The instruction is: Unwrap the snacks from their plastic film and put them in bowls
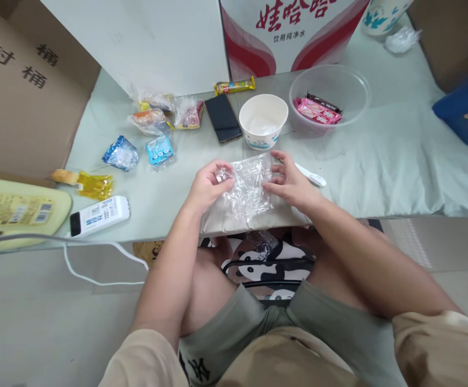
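Note:
A crinkled sheet of clear plastic wrap (250,185) lies stretched between my hands at the front edge of the table. My left hand (210,185) grips its left side between thumb and fingers. On the opposite side my right hand (292,183) has its thumb and fingers curled at the wrap's right edge. Just beyond the wrap stands a white paper bowl (264,121) with something pale inside. Partly behind my right hand lies a white, slim utility-knife-like object (312,176).
A clear plastic bowl (357,91) holds pink and dark snack packs. Left of the paper bowl lie a phone (223,119), several wrapped snacks (151,121) and a white power strip (100,216). Large boxes (290,51) line the back. Below the table is a panda-print bag (266,263).

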Action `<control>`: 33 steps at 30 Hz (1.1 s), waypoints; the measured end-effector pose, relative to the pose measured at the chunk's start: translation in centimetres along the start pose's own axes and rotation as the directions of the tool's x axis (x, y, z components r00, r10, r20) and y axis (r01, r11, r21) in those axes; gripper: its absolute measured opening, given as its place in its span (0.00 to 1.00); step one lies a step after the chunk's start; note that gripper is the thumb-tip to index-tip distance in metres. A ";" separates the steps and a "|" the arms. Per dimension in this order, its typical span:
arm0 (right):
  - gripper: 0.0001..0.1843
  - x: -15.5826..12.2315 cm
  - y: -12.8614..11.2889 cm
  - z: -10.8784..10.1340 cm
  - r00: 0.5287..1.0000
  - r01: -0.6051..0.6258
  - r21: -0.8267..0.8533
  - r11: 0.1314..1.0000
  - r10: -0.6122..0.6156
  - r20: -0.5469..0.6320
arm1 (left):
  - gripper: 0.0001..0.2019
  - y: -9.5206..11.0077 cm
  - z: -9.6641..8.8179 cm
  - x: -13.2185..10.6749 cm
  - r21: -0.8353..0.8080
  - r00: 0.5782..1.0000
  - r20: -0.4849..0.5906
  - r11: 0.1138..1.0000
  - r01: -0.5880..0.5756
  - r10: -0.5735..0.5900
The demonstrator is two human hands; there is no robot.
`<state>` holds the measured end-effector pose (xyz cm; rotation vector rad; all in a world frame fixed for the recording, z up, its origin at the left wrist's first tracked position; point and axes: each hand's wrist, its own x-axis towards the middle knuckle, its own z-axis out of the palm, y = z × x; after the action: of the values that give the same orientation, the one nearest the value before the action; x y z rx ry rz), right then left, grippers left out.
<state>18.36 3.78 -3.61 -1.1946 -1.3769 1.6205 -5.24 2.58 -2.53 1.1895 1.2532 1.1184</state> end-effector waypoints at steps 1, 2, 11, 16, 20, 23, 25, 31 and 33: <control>0.47 0.0 0.0 0.0 1.000 0.005 0.002 1.000 -0.005 0.012 | 0.21 0.0 0.0 0.0 -0.059 1.000 -0.009 0.998 -0.004 0.003; 0.47 -0.1 -0.1 0.1 1.000 0.022 0.018 1.000 -0.022 0.018 | 0.27 0.1 0.1 -0.1 -0.126 1.000 -0.016 0.992 0.004 -0.006; 0.29 -0.1 -0.7 0.6 0.999 -0.005 0.192 0.981 -0.003 0.044 | 0.15 0.2 1.2 -0.3 -0.280 0.963 0.132 0.923 0.263 -0.235; 0.17 -0.4 -0.8 0.7 0.991 0.073 0.017 0.997 -0.075 0.112 | 0.10 -0.2 1.5 -0.2 -0.169 0.969 0.051 0.954 0.248 -0.243; 0.20 -0.5 -0.9 0.6 0.992 0.039 -0.120 0.992 -0.023 0.127 | 0.12 -0.6 1.6 -0.2 -0.135 0.977 0.049 0.968 0.210 -0.205; 0.14 -0.3 -0.9 0.4 0.997 0.001 -0.206 0.979 0.016 0.080 | 0.13 -0.8 1.4 -0.2 -0.041 0.988 0.001 0.987 0.157 -0.157; 0.15 -0.3 -0.9 0.3 0.998 0.010 -0.164 0.986 -0.001 0.060 | 0.15 -0.7 1.2 -0.2 -0.025 0.986 0.012 0.986 0.166 -0.166; 0.20 -0.6 -1.6 -0.1 0.997 0.073 0.223 0.972 -0.078 0.010 | 0.17 0.7 0.7 -0.6 -0.268 0.979 0.093 0.942 0.201 -0.182; 0.18 -0.7 -1.8 -0.4 0.997 0.059 0.313 0.948 -0.074 0.038 | 0.13 0.9 0.5 -0.5 -0.322 0.978 0.125 0.926 0.198 -0.166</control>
<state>18.82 3.65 -1.75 -0.9176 -1.1241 1.7516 -4.67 2.12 -1.57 0.8432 1.0288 1.0717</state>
